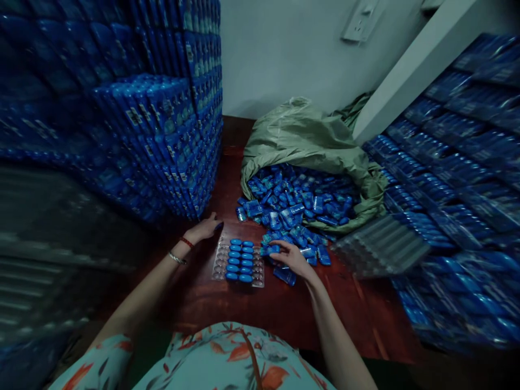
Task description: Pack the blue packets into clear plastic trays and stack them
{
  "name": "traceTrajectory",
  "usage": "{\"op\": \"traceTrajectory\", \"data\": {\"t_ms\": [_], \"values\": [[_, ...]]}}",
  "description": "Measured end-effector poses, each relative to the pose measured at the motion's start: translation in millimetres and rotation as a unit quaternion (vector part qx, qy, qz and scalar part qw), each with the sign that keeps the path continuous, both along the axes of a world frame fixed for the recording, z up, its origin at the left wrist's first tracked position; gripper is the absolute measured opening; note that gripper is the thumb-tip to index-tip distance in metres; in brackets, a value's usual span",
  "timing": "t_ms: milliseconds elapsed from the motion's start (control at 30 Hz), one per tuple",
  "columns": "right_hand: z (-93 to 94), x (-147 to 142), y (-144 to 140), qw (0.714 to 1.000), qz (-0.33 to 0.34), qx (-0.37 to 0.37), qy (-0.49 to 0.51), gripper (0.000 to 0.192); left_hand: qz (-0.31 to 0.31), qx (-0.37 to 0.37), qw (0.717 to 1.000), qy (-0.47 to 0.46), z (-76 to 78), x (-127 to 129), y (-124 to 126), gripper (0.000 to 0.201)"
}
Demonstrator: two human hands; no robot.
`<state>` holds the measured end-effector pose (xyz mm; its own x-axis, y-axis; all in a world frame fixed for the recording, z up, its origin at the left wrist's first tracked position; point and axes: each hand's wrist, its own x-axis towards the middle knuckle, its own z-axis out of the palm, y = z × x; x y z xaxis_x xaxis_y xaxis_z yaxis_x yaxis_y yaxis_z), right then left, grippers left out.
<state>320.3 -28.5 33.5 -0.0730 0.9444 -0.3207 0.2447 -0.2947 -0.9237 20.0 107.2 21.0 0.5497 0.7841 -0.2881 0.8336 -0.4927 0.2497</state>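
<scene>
Holding a small blue piece point(271, 249) in our right hand point(293, 259), we pinch it just beside the clear tray point(239, 261). The tray lies on the tabletop point(252, 309) between both hands. Our left hand point(204, 228) rests with fingers spread at the tray's far corner. Past our right hand, a green bag point(309, 141) spills more blue pieces point(296, 203).

- pale plain wall point(284, 54) at the back, with a white socket plate point(359, 21) high up on it
- white slanted beam point(418, 65) running down on the right
- dark reddish wooden table point(252, 309), kinda glossy
- light is dim and cool, and the edges of the shot go blurry
</scene>
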Motion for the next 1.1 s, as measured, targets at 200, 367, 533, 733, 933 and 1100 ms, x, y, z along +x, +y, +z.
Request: {"op": "traceTrajectory", "data": {"t_ms": [200,367,533,733,933,1100], "values": [[-2.1,-12.7,4.1,0.991,-0.003,0.078,-0.109,0.038,0.011,-0.001,1.000,-0.020,0.5,0.0,6.8,0.048],[-3.4,-34.2,3.5,0.899,0.048,0.149,-0.409,0.031,0.041,0.027,0.996,-0.079,3.4,-2.8,-0.1,0.021],[8.9,-41.6,2.0,0.834,0.124,0.134,-0.521,0.028,0.136,0.064,0.959,-0.238,3.5,-15.6,-22.8,0.025],[29.2,-49.7,14.3,0.776,0.206,0.152,-0.576,0.023,0.166,0.011,0.876,-0.453,-9.2,-8.4,-65.2,0.026],[35.9,-54.0,16.7,0.746,0.234,0.149,-0.605,0.023,0.104,0.077,0.915,-0.383,-21.4,-1.3,-84.4,0.020],[38.8,-63.4,16.1,0.734,0.264,0.137,-0.611,0.029,-0.002,0.046,0.973,-0.228,-7.2,-2.1,-84.6,0.040]]}}
